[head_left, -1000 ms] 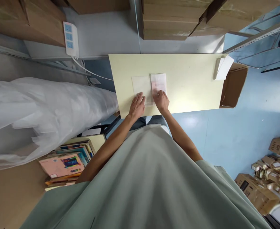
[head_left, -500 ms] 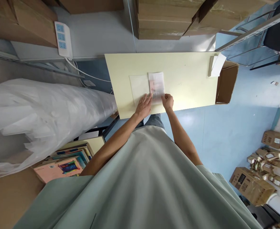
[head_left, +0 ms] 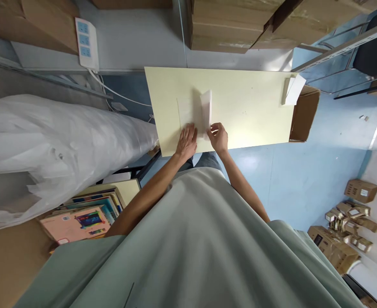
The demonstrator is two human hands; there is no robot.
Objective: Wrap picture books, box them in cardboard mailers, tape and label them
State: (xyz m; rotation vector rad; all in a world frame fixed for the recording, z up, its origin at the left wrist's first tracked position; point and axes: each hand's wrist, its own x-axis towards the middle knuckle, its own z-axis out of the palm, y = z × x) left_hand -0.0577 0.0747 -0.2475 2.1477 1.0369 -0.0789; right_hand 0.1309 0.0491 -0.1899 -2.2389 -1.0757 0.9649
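Note:
On the pale yellow board (head_left: 255, 107) lies a thin whitish translucent sheet (head_left: 187, 110). My left hand (head_left: 187, 140) rests on its near part with fingers stretched flat. A narrow whitish packet (head_left: 206, 107), pinkish inside and seemingly wrapped in the same thin material, stands tilted up on its edge at the sheet's right side. My right hand (head_left: 218, 137) pinches the packet's near right end between thumb and fingers. Whether the packet is joined to the sheet cannot be made out.
White folded papers (head_left: 294, 90) lie at the board's right end, beside an open cardboard box (head_left: 304, 113). Large cartons (head_left: 227, 25) and a power strip (head_left: 87, 45) sit beyond. A big plastic-wrapped roll (head_left: 79, 141) is on the left.
The packet has gone from lying flat to standing tilted on edge, turned leftward by my right hand. My left hand has slid slightly left on the sheet.

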